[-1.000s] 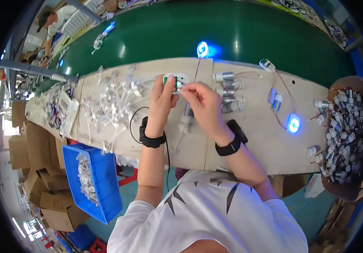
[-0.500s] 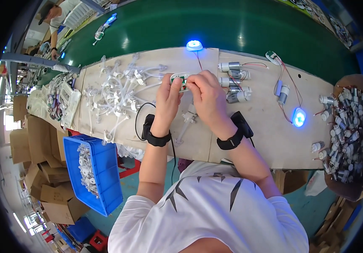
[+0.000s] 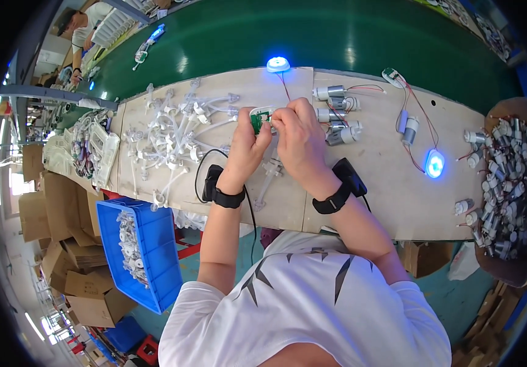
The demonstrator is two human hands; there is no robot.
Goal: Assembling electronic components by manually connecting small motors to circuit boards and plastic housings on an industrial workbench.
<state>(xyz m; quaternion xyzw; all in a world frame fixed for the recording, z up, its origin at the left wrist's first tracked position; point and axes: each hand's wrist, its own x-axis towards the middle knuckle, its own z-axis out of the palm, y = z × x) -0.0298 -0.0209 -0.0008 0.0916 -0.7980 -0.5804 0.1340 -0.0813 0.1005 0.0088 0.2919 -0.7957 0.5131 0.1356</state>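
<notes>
My left hand [image 3: 248, 147] grips a small green circuit board [image 3: 259, 122] in a white rounded housing, above the middle of the bench. Its thumb lies along the board's lower edge. Close against the board's right side, my right hand [image 3: 301, 137] is closed in a pinch; what its fingertips hold is hidden. Just beyond, a lit blue lamp [image 3: 278, 64] sits at the bench's far edge, and its red wire [image 3: 286, 87] runs down toward my hands. White plastic tube fittings [image 3: 181, 128] lie piled to the left. Several small silver-and-white motors [image 3: 337, 115] are lined up right of my right hand.
Farther right lie a wired motor [image 3: 410, 131] and another lit blue lamp [image 3: 434, 164]. A heap of motors [image 3: 508, 183] fills the bench's right end. Beyond the bench runs a green belt [image 3: 233, 40]. A blue bin [image 3: 171, 263] stands below left; a person [image 3: 86, 27] works at far left.
My left thumb has slid down off the board's face, so more green shows. My right fingers stay pinched at its side. The whole view has shifted slightly.
</notes>
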